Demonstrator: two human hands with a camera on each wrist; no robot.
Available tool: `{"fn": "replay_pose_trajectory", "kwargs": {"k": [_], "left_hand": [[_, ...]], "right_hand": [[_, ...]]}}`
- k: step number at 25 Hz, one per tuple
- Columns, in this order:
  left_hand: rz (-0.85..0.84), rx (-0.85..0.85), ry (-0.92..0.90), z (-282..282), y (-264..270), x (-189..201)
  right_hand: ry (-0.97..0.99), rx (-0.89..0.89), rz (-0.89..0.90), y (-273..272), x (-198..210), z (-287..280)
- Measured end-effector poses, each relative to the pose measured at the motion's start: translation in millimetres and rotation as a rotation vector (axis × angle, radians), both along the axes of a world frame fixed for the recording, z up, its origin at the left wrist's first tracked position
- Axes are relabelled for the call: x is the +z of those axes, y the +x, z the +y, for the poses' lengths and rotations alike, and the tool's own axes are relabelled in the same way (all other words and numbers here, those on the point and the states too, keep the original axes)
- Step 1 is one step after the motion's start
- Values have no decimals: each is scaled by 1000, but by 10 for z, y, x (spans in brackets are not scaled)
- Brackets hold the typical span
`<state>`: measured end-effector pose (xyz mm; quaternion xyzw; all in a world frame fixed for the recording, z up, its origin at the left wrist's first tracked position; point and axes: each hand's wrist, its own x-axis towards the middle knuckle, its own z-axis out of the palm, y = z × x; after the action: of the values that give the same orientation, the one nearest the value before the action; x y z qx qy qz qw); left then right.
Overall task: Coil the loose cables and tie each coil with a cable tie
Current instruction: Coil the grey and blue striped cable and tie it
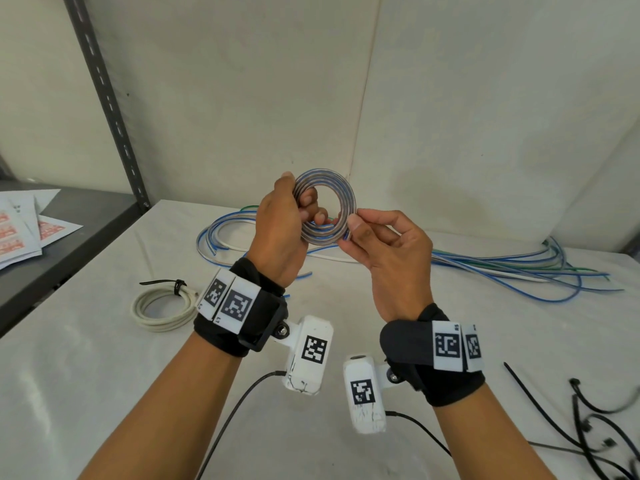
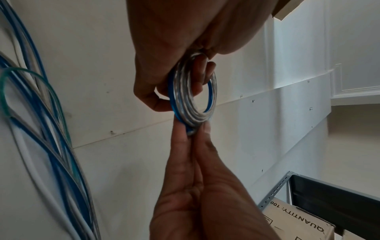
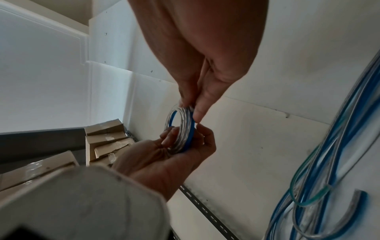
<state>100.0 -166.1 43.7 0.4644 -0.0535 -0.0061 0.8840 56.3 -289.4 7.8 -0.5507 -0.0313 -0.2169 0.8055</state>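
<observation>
A small coil of clear and blue cable [image 1: 341, 188] is held up above the white table [image 1: 104, 358]. My left hand [image 1: 280, 220] grips its left side with fingers curled through the ring. My right hand [image 1: 360, 230] pinches the coil's lower right edge between thumb and forefinger. In the left wrist view the coil [image 2: 185, 104] hangs from the left hand [image 2: 164, 48], and the right hand [image 2: 195, 178] pinches it from below. In the right wrist view the right hand [image 3: 205, 56] nips the coil [image 3: 185, 128] from above, over the left hand [image 3: 160, 162]. No tie shows on this coil.
A white coil [image 1: 161, 308] tied with a black cable tie lies at the left. Loose blue, green and white cables [image 1: 519, 268] sprawl along the back of the table. Several black cable ties [image 1: 588, 420] lie at the front right. A dark shelf with papers [image 1: 20, 230] borders the left.
</observation>
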Motion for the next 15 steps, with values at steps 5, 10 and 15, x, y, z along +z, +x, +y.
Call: {"fn": "replay_pose_trajectory", "kwargs": {"k": [5,10,15], "left_hand": [[10,8,-36,7,-19,29],[4,42,-43,-40,-45,14],[34,-31,78,12,-9,-19]], "right_hand": [[14,-17,-26,5,-35,44],[13,-71,-19,-4,-74,161],[-26,-91,-43,16,-41,46]]}}
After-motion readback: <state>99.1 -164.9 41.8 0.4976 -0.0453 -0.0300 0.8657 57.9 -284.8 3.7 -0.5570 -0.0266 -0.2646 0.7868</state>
